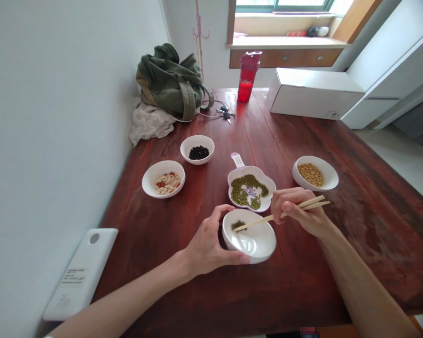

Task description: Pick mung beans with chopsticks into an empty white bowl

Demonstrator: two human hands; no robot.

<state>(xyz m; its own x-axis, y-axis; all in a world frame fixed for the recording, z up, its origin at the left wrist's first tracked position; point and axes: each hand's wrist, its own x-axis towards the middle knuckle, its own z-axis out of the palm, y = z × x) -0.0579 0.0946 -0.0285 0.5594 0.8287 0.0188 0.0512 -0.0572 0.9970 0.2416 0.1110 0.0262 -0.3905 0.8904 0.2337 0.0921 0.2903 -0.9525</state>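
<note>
My left hand (211,239) grips a white bowl (259,246) by its left side, thumb along the near rim, and the bowl tilts toward the flower-shaped dish. A small heap of green mung beans (238,225) lies at the bowl's far left inside. Between the fingers of my right hand (301,211) is a pair of wooden chopsticks (268,218), their tips down at those beans. Just beyond the bowl sits the flower-shaped dish (272,184) with a short handle; more mung beans (241,190) are spread over its bottom, partly covering a printed picture.
White bowls hold black beans (199,152), peanuts (167,182) and yellow soybeans (310,174). Farther back are a green bag (172,84), keys (226,113), a red shaker bottle (247,77) and a white box (313,94). A white device (81,277) lies by the left wall.
</note>
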